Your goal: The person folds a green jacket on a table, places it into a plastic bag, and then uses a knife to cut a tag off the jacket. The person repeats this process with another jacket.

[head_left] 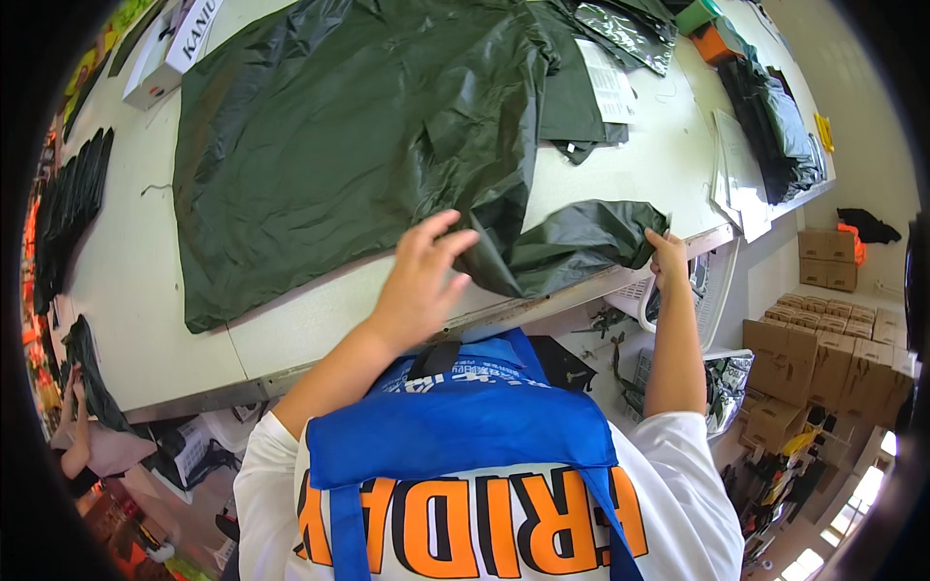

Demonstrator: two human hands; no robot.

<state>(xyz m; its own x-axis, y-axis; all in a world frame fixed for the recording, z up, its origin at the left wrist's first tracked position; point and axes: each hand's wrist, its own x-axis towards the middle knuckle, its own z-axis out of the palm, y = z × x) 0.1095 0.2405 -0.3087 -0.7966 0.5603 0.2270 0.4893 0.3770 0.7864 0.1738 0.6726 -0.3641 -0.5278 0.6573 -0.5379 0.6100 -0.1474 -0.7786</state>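
A large dark green raincoat-like garment (329, 145) of thin shiny fabric lies spread over the white table. Its sleeve-like part (591, 232) stretches to the right along the table's front edge. At the far end of that part, my right hand (666, 254) is closed, pinching the fabric between thumb and fingers. My left hand (426, 271) is held over the garment's near edge, fingers apart, with nothing gripped; whether its fingertips touch the fabric I cannot tell.
Folded dark garments and a printed sheet (607, 82) lie beyond the garment. Stacked clothing (775, 126) and papers (741, 174) sit at the table's right end. A white box (170, 58) stands far left. Below are a white plastic basket (712, 295) and cardboard boxes (823, 358). Another person (97, 445) works at the left.
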